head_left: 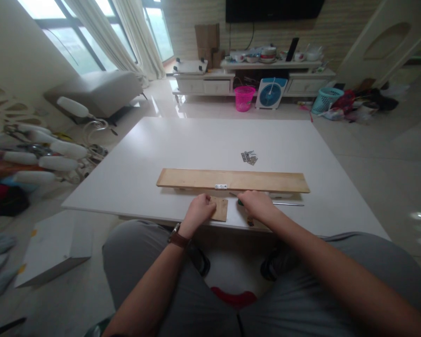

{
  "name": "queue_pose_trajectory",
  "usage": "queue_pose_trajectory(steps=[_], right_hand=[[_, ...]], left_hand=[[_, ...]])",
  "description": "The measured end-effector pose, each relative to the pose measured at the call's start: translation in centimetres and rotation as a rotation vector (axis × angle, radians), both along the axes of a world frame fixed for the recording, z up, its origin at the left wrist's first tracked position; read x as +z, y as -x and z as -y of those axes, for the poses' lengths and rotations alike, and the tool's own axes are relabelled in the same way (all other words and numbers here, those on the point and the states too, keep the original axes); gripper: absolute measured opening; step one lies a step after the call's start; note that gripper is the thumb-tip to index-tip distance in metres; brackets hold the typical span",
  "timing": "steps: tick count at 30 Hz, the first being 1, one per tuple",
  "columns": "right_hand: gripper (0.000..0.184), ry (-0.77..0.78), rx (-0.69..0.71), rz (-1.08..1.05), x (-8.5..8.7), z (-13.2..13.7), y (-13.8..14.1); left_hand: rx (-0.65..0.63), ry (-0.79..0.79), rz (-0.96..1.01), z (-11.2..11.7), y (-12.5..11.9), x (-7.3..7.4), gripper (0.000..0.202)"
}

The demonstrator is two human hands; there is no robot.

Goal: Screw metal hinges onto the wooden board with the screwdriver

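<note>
A long light-wood plank (192, 179) lies across the white table, propped slightly up along its front edge. On that edge sits a small silver hinge (221, 186). My left hand (200, 208), a watch on its wrist, is closed in a pinch over the left side of a small thin brown board (220, 210) with tiny dark specks on it; what the fingertips hold is hidden. My right hand (256, 203) is closed around a slim pointed thing (233, 194) that I cannot make out. Beneath this hand lies a screwdriver (288, 204), its green handle end showing at the left.
Several loose metal hinges (250, 157) lie behind the plank on the table (182, 140). A small yellow-and-black object (250, 221) is near the front edge. Beyond stand a pink basket (244, 98), a blue fan (271, 93) and a low cabinet (217, 86). A white box (56, 243) sits at the left.
</note>
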State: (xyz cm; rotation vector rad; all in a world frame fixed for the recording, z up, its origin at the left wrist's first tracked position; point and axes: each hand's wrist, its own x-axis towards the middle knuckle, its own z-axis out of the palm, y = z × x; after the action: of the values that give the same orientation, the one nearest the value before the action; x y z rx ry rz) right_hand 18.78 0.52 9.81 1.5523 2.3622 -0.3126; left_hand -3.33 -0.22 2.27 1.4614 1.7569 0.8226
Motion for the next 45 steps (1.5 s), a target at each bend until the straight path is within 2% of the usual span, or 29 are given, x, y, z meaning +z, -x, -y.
queue_pose_trajectory(steps=[3, 7, 9, 11, 15, 17, 20, 23, 24, 25, 27, 30, 33, 36, 37, 39, 41, 43, 45], right_hand=[[0.033, 0.002, -0.002, -0.002, -0.2, -0.1, 0.0], [0.033, -0.002, -0.016, -0.006, 0.0, 0.0, -0.1], [0.032, 0.001, -0.021, -0.012, 0.5, 0.1, -0.2], [0.026, 0.005, -0.022, -0.028, 1.2, 0.1, -0.3], [0.021, -0.022, -0.027, -0.098, 4.1, 0.4, -0.7], [0.021, -0.061, -0.058, -0.257, 6.3, 0.7, -1.2], [0.024, -0.076, -0.064, -0.492, 9.7, 1.1, -2.3], [0.034, -0.114, -0.078, -0.613, 12.4, 1.0, -3.6], [0.036, -0.123, -0.091, -0.637, 12.9, 0.8, -4.0], [0.038, -0.136, -0.106, -0.658, 13.3, 0.5, -4.3], [0.040, -0.179, -0.134, -0.697, 13.7, -0.2, -4.8], [0.039, -0.309, -0.152, -0.677, 13.6, -1.8, -6.0], [0.034, -0.466, -0.155, -0.474, 12.4, -4.0, -9.4], [0.035, -0.425, -0.237, -0.264, 9.8, -6.4, -14.6], [0.038, -0.394, -0.249, -0.232, 8.8, -7.1, -16.2], [0.047, -0.308, -0.174, -0.198, 6.9, -8.1, -18.0], [0.053, -0.246, -0.058, -0.187, 5.7, -8.4, -17.8], [0.058, -0.167, 0.025, -0.122, 5.1, -8.3, -16.0], [0.063, -0.120, 0.044, -0.038, 4.9, -8.0, -13.8]], left_hand=[[0.033, -0.031, -0.139, 0.3, 0.3, 0.5, 0.018], [-0.045, -0.018, -0.353, 0.5, 1.1, 1.3, 0.020], [-0.088, -0.010, -0.376, 0.4, 1.7, 2.0, 0.015], [-0.107, -0.028, -0.318, 0.2, 2.3, 2.9, 0.010], [-0.201, -0.107, -0.228, -0.3, 3.4, 5.6, 0.016], [-0.251, -0.159, -0.217, -0.7, 3.7, 7.4, 0.018], [-0.326, -0.188, -0.292, -1.9, 4.0, 10.1, 0.019], [-0.415, -0.157, -0.410, -4.6, 4.4, 11.3, 0.017], [-0.474, -0.171, -0.438, -5.7, 4.5, 11.2, 0.033], [-0.549, -0.166, -0.467, -6.9, 4.7, 10.9, 0.058], [-0.624, -0.088, -0.545, -9.0, 5.3, 9.9, 0.095], [-0.617, 0.068, -0.691, -11.3, 7.3, 8.5, 0.108], [-0.574, 0.114, -0.773, -12.1, 10.7, 8.3, 0.121], [-0.505, 0.168, -0.861, -12.1, 13.4, 8.4, 0.121], [-0.522, 0.173, -0.888, -12.0, 13.8, 8.3, 0.119], [-0.637, 0.169, -0.906, -12.0, 13.8, 7.8, 0.119], [-0.744, 0.133, -0.896, -12.2, 13.2, 7.2, 0.115], [-0.794, 0.081, -0.865, -12.5, 12.7, 6.7, 0.107], [-0.809, 0.043, -0.834, -12.8, 12.5, 6.5, 0.098]])
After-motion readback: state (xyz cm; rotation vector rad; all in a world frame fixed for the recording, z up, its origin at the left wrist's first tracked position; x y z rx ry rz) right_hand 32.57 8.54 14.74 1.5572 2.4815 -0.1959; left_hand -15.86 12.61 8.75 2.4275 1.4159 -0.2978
